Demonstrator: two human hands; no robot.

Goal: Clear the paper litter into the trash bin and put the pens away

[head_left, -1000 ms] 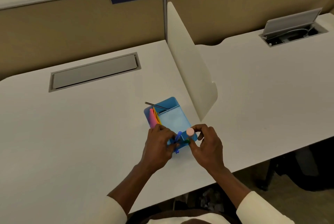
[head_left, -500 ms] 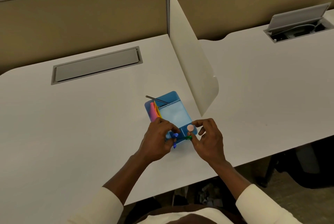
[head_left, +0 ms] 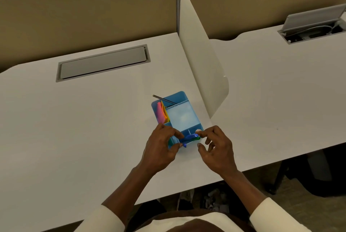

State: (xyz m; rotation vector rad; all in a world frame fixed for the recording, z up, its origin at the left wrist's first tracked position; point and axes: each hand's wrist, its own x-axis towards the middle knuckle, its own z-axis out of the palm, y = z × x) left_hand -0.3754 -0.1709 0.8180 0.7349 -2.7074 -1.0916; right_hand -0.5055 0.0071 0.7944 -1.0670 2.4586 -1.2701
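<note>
Two hands work at the near end of a blue desk organizer [head_left: 184,117] standing on the white desk [head_left: 93,128], close beside the desk divider panel [head_left: 204,74]. Left hand [head_left: 162,149]: fingers curled, thumb and forefinger pinched near the lower end of a blue pen [head_left: 189,137], which lies slanted across the organizer's small front compartment; a green pen [head_left: 196,138] sits just beside it. Right hand [head_left: 218,149]: fingers spread and half open, index fingertip touching the upper end of the blue pen next to a pale round cap [head_left: 198,130], nothing enclosed in the palm. Compared with one second ago, both hands have loosened from a tight two-handed grip and the pens have dropped lower into the compartment, which indicates the insertion is nearly complete. A thin dark pen [head_left: 163,99] already leans out of the rear compartment, and colored note sheets [head_left: 162,112] stand in the side slot. No loose paper is visible on the desk; crumpled paper shows below the desk edge [head_left: 211,201], but whether it lies in a trash bin cannot be determined. Remaining action, by judgement: seat both pens fully and release.
</note>
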